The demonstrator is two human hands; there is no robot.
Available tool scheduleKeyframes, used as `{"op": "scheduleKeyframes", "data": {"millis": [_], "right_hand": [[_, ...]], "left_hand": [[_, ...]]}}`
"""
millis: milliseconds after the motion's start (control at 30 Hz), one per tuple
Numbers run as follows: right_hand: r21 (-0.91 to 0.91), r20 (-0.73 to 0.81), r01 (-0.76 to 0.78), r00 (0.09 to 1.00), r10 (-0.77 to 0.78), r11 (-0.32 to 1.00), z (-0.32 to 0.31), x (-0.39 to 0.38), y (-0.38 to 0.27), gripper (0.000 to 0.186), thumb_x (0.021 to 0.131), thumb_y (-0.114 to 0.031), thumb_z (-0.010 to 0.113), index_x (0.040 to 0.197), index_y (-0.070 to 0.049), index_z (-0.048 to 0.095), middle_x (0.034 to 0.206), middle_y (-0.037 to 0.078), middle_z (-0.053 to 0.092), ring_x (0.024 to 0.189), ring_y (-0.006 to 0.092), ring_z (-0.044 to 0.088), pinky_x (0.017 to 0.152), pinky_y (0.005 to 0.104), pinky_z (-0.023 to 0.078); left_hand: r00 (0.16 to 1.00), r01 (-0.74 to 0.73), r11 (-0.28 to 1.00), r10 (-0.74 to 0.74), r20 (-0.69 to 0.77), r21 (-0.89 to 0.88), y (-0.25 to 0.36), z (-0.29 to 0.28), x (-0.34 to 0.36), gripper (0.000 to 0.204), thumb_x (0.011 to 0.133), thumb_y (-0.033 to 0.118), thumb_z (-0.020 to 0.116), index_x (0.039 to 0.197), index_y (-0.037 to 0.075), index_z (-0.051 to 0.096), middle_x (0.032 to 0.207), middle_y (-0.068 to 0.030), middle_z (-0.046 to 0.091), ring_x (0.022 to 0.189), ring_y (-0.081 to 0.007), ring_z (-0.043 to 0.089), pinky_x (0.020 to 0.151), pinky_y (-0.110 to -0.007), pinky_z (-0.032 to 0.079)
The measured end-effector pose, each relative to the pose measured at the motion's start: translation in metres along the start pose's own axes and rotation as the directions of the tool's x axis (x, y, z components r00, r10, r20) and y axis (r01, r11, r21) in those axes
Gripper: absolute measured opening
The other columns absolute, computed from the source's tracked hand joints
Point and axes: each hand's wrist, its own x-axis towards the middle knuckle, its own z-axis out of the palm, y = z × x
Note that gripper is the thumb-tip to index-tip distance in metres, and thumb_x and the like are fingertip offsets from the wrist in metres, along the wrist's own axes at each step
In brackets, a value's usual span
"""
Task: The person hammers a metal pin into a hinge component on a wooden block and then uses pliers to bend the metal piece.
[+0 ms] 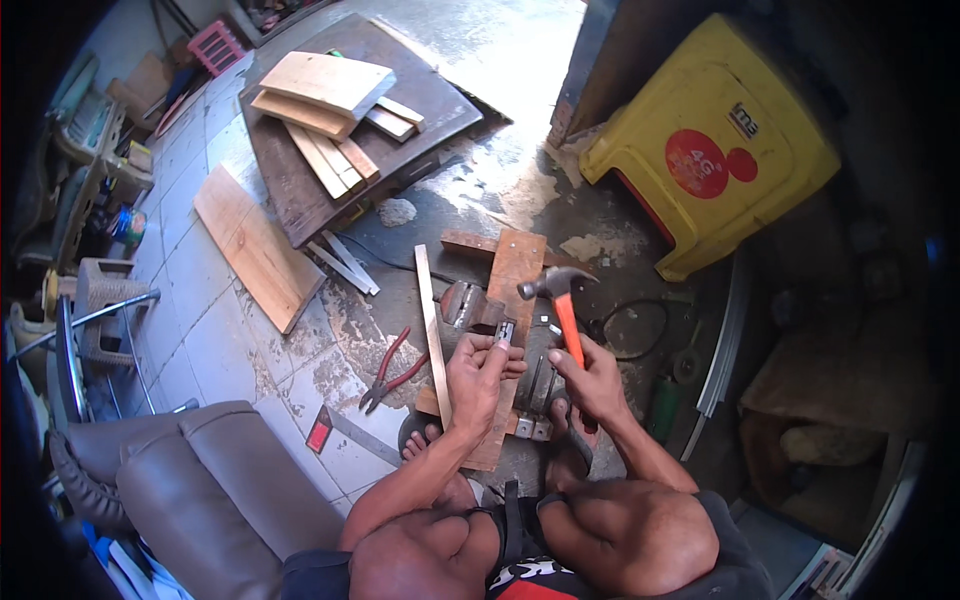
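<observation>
My right hand (592, 383) is wrapped round the orange handle of a claw hammer (568, 328), its metal head pointing up and away from me. In my left hand (478, 378), a small shiny metal piece with dark slots or holes (506, 331) is pinched between thumb and fingers; its exact kind is hard to make out. Below and behind both hands lies a reddish-brown wooden plank (517, 262), crossing other wood and a metal vise-like tool (462, 304). A narrow pale strip of wood (428, 305) leans just left of my left hand.
Red-handled pliers (398, 372) and a try square with a red handle (320, 432) lie on the floor at left. Cut boards (325, 82) are piled on a dark low table (290, 200). A yellow plastic stool (720, 140) lies on its side, right; a brown padded seat (220, 490) stands near left.
</observation>
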Motion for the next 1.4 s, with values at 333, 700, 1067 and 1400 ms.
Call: {"op": "scheduleKeyframes", "data": {"millis": [333,700,1067,1400], "right_hand": [[0.477,0.216,-0.189,0.972,0.094,0.858,0.011,0.019,-0.035,0.020,0.099,-0.023,0.073,0.100,-0.003,0.068,0.062,-0.005,0.055,0.044,0.0028,0.041,0.040,0.0241,0.027],[0.593,0.229,-0.159,0.973,0.024,0.789,0.018,0.015,-0.019,0.024,0.101,-0.024,0.073,0.105,-0.002,0.063,0.065,-0.001,0.058,0.044,0.0043,0.044,0.040,0.0227,0.030],[0.535,0.146,-0.168,0.984,0.105,0.828,0.026,0.011,-0.027,0.026,0.099,-0.022,0.075,0.111,-0.001,0.064,0.069,-0.001,0.061,0.045,0.0036,0.046,0.039,0.0224,0.033],[0.688,0.189,-0.305,0.951,0.243,0.658,0.049,0.012,-0.013,0.024,0.101,-0.022,0.071,0.110,-0.001,0.063,0.074,0.003,0.063,0.043,0.0051,0.047,0.038,0.0229,0.039]], "left_hand": [[0.954,0.155,0.980,-0.116,0.276,-0.123,0.023,0.002,-0.006,0.020,0.109,0.023,0.054,0.106,0.004,0.059,0.092,-0.0125,0.072,0.076,-0.0198,0.072,0.073,-0.035,0.061],[0.912,0.296,0.923,-0.198,0.359,-0.244,0.022,0.003,-0.003,0.020,0.109,0.020,0.056,0.118,0.003,0.057,0.098,-0.0100,0.069,0.080,-0.0173,0.071,0.073,-0.033,0.060],[0.962,0.004,1.000,-0.005,0.272,0.006,0.006,-0.002,-0.001,0.022,0.106,0.014,0.062,0.123,0.000,0.057,0.101,-0.0075,0.069,0.084,-0.0151,0.070,0.079,-0.030,0.060],[0.975,0.208,0.924,-0.170,0.141,-0.322,-0.021,-0.007,0.006,0.022,0.106,0.022,0.062,0.117,0.003,0.058,0.092,-0.0088,0.069,0.075,-0.0169,0.068,0.064,-0.032,0.059]]}}
